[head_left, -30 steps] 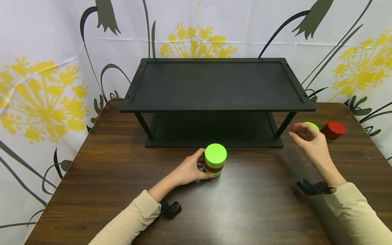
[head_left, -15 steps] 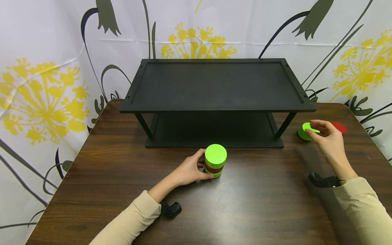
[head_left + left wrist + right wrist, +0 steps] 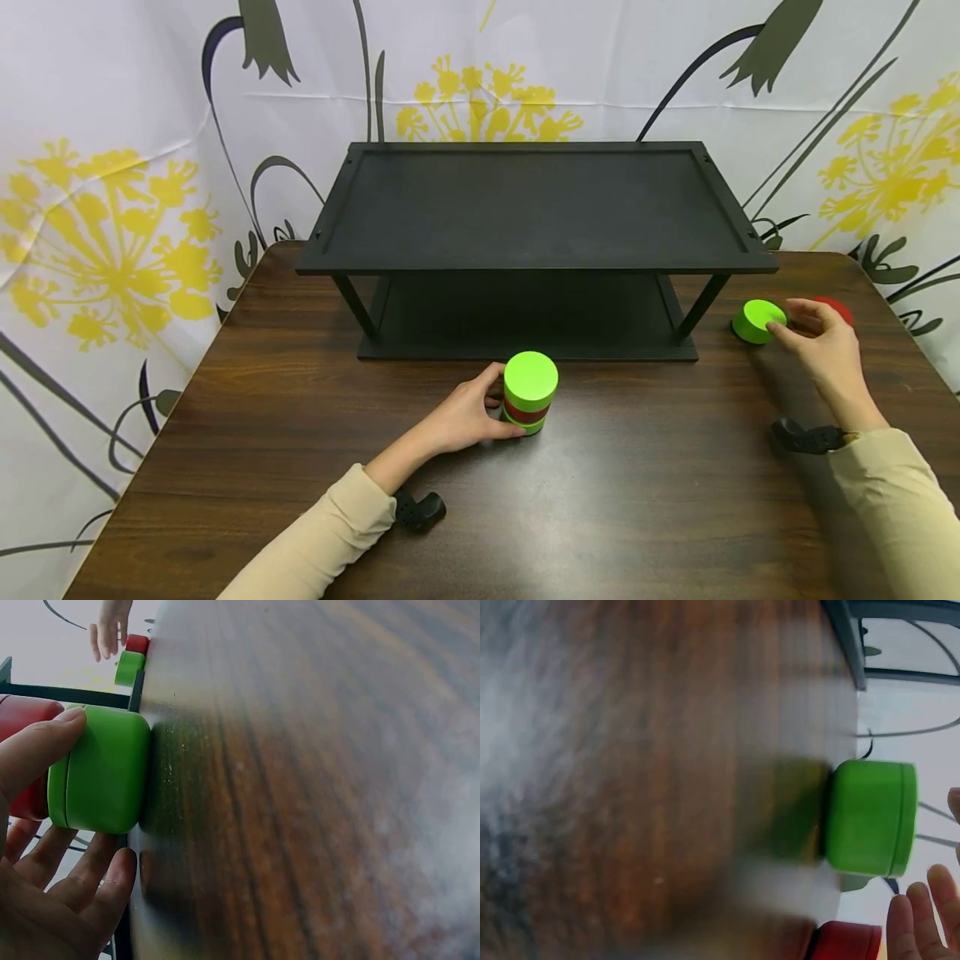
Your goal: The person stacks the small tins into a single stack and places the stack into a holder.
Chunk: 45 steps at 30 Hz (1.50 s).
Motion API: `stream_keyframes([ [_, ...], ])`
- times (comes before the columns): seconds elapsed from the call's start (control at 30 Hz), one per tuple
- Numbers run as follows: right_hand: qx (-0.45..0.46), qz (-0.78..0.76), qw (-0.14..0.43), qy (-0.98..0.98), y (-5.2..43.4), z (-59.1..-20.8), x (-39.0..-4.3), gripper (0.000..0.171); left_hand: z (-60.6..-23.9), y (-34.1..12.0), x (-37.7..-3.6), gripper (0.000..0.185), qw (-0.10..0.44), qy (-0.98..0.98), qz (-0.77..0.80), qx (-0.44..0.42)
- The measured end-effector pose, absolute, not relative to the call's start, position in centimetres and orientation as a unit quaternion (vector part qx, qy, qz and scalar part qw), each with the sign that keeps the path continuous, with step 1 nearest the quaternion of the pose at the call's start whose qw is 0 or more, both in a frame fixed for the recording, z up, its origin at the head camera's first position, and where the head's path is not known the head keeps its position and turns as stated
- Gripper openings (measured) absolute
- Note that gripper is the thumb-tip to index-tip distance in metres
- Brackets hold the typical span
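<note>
In the head view, my left hand grips a stack of small round lidded containers near the table's middle. A green container is on top, a red container is in the middle, and another green container is at the bottom. My thumb lies against that bottom one near its lid, with fingers around the far side. At the right, my right hand hovers with loosely bent fingers, holding nothing. Another green container stands close to its fingertips. Behind the hand is a partly hidden red container.
A black two-tier shelf stands at the back of the dark wooden table, just behind the stack. Behind everything hangs a white flower-patterned curtain. A black wrist camera is strapped to my left wrist, and another to my right.
My right hand has moved rightward, past the right green container and in front of the red one, bringing the green one fully into sight. My left hand and the stack stay put.
</note>
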State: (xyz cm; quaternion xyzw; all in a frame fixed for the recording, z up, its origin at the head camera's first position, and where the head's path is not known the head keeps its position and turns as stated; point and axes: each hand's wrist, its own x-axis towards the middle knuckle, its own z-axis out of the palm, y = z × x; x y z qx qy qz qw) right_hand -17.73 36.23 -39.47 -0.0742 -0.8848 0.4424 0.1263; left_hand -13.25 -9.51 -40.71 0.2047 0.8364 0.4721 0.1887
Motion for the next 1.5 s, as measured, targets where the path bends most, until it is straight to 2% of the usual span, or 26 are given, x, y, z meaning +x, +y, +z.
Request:
stream_keyframes([
  [0.17, -0.086, 0.412, 0.110, -0.901, 36.6, -40.0, -18.0, 0.058, -40.8, -9.5, -13.4, 0.070, 0.185, 0.838, 0.468, 0.210],
  [0.37, -0.095, 0.386, 0.070, -0.915, 36.7, -40.3, -18.3, 0.068, -40.8, -9.5, -13.4, 0.069, 0.185, 0.837, 0.470, 0.212],
  [0.83, -0.108, 0.369, 0.020, -0.923, 36.2, -40.3, -19.0, 0.078, -40.6, -9.5, -13.4, 0.069, 0.184, 0.838, 0.467, 0.214],
  [1.23, -0.084, 0.343, 0.021, -0.935, 35.9, -40.2, -19.0, 0.071, -40.7, -9.6, -13.3, 0.070, 0.189, 0.834, 0.473, 0.211],
  [1.5, -0.101, 0.348, 0.006, -0.932, 36.1, -40.4, -19.1, 0.073, -40.7, -9.6, -13.3, 0.070, 0.187, 0.837, 0.468, 0.211],
])
